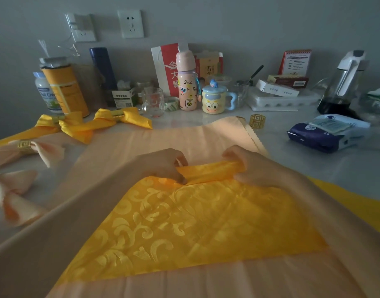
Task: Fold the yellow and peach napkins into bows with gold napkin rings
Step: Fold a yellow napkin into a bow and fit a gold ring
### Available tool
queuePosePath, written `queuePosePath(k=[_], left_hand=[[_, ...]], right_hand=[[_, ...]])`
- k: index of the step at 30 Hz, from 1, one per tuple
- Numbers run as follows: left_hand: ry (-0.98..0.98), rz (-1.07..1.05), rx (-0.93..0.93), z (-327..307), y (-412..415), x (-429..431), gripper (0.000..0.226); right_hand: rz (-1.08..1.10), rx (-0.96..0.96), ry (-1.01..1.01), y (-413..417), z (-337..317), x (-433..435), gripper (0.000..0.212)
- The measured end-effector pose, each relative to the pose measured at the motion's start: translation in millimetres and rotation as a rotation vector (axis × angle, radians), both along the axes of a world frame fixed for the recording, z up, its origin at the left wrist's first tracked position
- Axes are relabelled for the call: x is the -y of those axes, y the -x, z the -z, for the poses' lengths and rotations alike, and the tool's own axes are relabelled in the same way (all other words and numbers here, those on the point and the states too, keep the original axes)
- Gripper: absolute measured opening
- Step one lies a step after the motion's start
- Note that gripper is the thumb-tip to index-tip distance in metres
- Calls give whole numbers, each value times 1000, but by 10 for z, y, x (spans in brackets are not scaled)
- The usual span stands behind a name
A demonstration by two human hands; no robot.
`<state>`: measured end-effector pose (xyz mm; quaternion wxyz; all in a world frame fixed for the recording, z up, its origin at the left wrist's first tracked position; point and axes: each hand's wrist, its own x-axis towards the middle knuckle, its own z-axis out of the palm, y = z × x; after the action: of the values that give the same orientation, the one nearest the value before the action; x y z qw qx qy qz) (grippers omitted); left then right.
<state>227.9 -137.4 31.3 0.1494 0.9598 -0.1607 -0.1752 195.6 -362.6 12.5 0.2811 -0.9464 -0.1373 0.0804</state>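
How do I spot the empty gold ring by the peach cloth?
Find the big peach napkin spread on the white table. Right of its zigzag far corner stands the gold napkin ring. Unlike the rings on the bows, no cloth runs through it.

Both forearms extended forward, left hand [163,164] and right hand [251,166] near together, each grip pinching the yellow napkin [195,222]

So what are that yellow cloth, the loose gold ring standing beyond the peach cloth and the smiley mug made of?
The yellow napkin looks like woven satin-type fabric: sheen, scroll pattern, soft folds. The gold napkin ring seems metal, perhaps plated plastic: shiny, rigid, cut-out fretwork. The smiley mug looks glazed ceramic: smooth, glossy, painted face.
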Motion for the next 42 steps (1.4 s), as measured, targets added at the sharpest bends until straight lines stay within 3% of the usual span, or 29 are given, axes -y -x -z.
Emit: queuePosePath(k=[4, 9, 12, 15, 17, 20, 23, 25, 27, 28, 30, 32, 34, 36, 38, 42], left_hand=[[-53, 3, -7, -61, -12, 77, 56], [-74, -2, 57, -55, 91, 156, 46], [-55, -16, 198, 0, 215, 138, 37], [-187, 66, 472, 72, 418, 109, 22], [-291, 199, 576, 133, 534, 78, 26], [-332, 287, 504, 171, 657, 17, 35], [-323, 210, 139, 38, 658, -23, 44], [-253, 87, -73, -70, 634, -11, 37], [-176, 12, -9, -69, 631, 72, 19], [-152, -26, 127, -8, 655, 131, 24], [-116, -60, 421, 175, 731, 260, 32], [-102, 4, 526, 363, 803, 366, 41], [-139, 65, 509, 500, 829, 413, 53], [-162, 88, 477, 564, 804, 379, 52], [-166, 125, 408, 573, 766, 324, 54], [-142, 221, 266, 496, 676, 177, 57]], right_hand=[[66, -72, -169, -16, 0, 1, 58], [39, 138, 112, 15, -35, -9, 45], [-7, 248, 219, 89, -83, -33, 17], [-40, 291, 331, 183, -108, -81, 28], [-60, 271, 375, 230, -110, -109, 25], [-114, 184, 473, 282, -148, -133, 25], [-150, -38, 585, 374, -238, -108, 38], [-146, -143, 600, 420, -317, -66, 42], [-120, -132, 509, 428, -334, -43, 30], [-90, -65, 426, 430, -310, -57, 21], [-15, 141, 310, 416, -224, -130, 23], [-40, 346, 297, 397, -88, -234, 19], [-167, 353, 398, 367, 45, -313, 39], [-217, 174, 426, 346, 127, -345, 55], [-193, 30, 422, 328, 179, -329, 58], [-172, 32, 462, 282, 241, -341, 60]])
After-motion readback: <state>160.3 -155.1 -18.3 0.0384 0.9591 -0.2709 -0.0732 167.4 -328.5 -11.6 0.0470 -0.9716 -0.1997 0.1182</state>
